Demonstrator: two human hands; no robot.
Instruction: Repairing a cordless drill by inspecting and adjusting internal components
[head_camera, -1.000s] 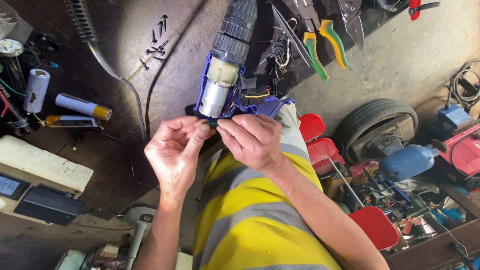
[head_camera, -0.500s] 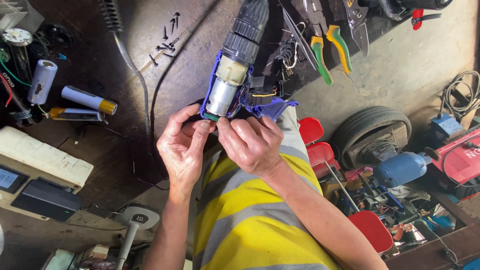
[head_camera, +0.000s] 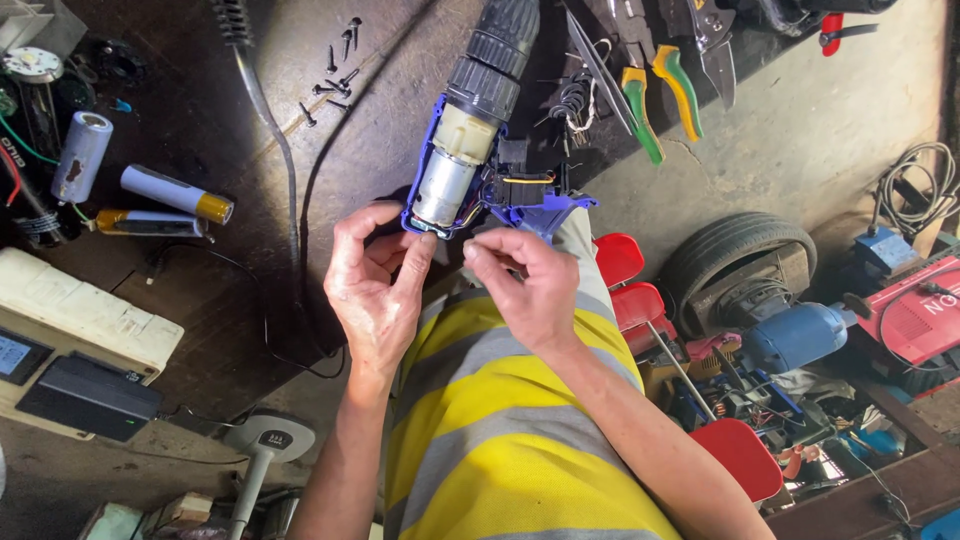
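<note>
An opened power drill (head_camera: 470, 140) lies on the dark workbench (head_camera: 200, 300). Its blue half-shell, silver motor and black chuck are exposed. My left hand (head_camera: 375, 290) pinches the rear end of the motor and blue shell with thumb and forefinger. My right hand (head_camera: 525, 280) has its fingertips pinched together at the wires and blue handle part, right beside the left hand. What it pinches is too small to make out.
Loose black screws (head_camera: 335, 60) lie at the back. Cylindrical battery cells (head_camera: 175, 195) sit left, pliers with green and yellow handles (head_camera: 660, 95) right of the drill. A black cable (head_camera: 285, 180) crosses the bench. Red stools (head_camera: 625, 280), a tyre (head_camera: 740, 270) and machines stand on the floor.
The view has shifted slightly, so the drill sits a little lower and to the right. Both hands have stayed at the drill's rear end, with the fingers shifted slightly.
</note>
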